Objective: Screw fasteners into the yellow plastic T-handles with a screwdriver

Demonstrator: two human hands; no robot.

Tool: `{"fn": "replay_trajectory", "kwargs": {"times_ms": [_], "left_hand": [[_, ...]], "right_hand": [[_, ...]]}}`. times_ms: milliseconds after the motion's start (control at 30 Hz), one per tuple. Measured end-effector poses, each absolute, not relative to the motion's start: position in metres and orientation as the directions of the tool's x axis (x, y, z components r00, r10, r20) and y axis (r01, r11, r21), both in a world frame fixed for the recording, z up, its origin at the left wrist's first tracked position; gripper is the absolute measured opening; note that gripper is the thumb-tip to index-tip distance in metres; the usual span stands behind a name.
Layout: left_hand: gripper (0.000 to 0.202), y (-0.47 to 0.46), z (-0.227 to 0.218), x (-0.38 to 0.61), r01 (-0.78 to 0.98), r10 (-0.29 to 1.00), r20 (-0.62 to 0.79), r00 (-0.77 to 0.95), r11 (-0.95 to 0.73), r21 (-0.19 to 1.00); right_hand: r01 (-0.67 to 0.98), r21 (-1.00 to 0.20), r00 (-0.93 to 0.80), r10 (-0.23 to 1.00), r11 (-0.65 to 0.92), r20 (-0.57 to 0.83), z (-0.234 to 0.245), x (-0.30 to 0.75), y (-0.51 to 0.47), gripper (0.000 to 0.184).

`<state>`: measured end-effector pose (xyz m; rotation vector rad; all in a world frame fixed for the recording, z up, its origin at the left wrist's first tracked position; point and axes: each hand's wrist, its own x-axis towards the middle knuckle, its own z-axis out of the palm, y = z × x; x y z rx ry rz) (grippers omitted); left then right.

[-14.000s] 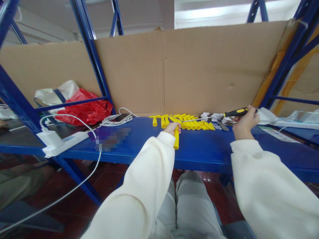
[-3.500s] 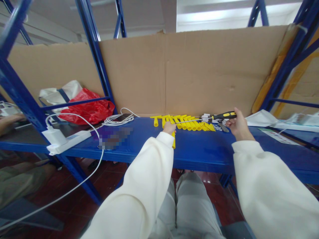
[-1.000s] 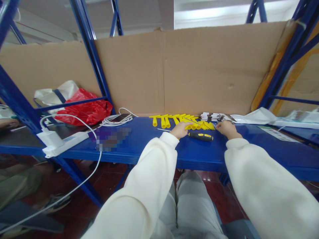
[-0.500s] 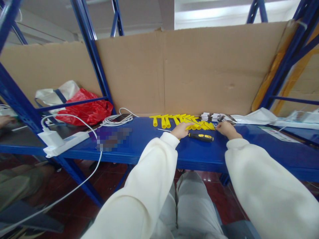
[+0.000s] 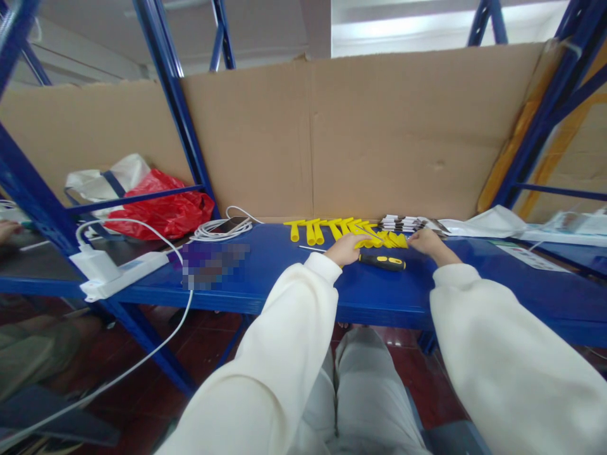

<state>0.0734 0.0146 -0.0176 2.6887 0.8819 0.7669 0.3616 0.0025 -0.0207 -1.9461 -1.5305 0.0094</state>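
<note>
Several yellow T-shaped plastic pieces (image 5: 314, 232) lie in a row on the blue shelf. At the row's right part, my left hand (image 5: 345, 249) is closed round one of them, its fingers partly hiding it. A screwdriver (image 5: 382, 261) with a black and yellow handle lies just in front, its shaft passing below that hand. My right hand (image 5: 427, 242) has its fingertips pinched together at the right end of the row; what they hold is too small to make out. Behind it sits a stack of black-and-white striped items (image 5: 403, 222).
White packaging (image 5: 484, 222) and a printed sheet (image 5: 528, 256) lie to the right. On the left are a coiled white cable (image 5: 220, 229), a red plastic bag (image 5: 161, 202) and a power strip (image 5: 126, 275). Cardboard (image 5: 379, 133) walls the back. Another person's hand (image 5: 8, 230) shows far left.
My right hand has shifted slightly and its pinched fingers sit a little higher. The left hand stays almost in place over the yellow pieces.
</note>
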Motion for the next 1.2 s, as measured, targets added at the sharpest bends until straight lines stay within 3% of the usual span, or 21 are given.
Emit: {"fn": "replay_trajectory", "kwargs": {"times_ms": [67,200,433,933,1067,1200], "left_hand": [[0.060,0.014,-0.018,0.074,0.501,0.595,0.408,0.692,-0.803,0.322],[0.062,0.011,-0.021,0.077,0.519,0.596,0.408,0.692,-0.803,0.293],[0.068,0.013,-0.025,0.080,0.477,0.575,0.435,0.693,-0.818,0.322],[0.067,0.006,-0.022,0.081,0.532,0.599,0.405,0.691,-0.800,0.275],[0.066,0.008,-0.023,0.081,0.515,0.586,0.417,0.695,-0.810,0.280],[0.063,0.016,-0.027,0.082,0.494,0.572,0.439,0.693,-0.820,0.289]], "right_hand": [[0.811,-0.577,0.350,0.873,-0.099,0.341,-0.014,0.350,-0.002,0.017],[0.628,-0.758,0.236,0.885,0.175,0.400,-0.005,0.325,-0.009,0.016],[0.592,-0.719,0.006,0.890,0.365,0.456,-0.012,0.302,-0.009,0.016],[0.660,-0.654,-0.072,0.897,0.370,0.435,-0.014,0.301,-0.004,0.013],[0.621,-0.713,-0.026,0.917,0.326,0.397,-0.015,0.299,-0.006,0.014],[0.524,-0.807,0.054,0.935,0.272,0.350,-0.016,0.294,-0.007,0.027]]}}
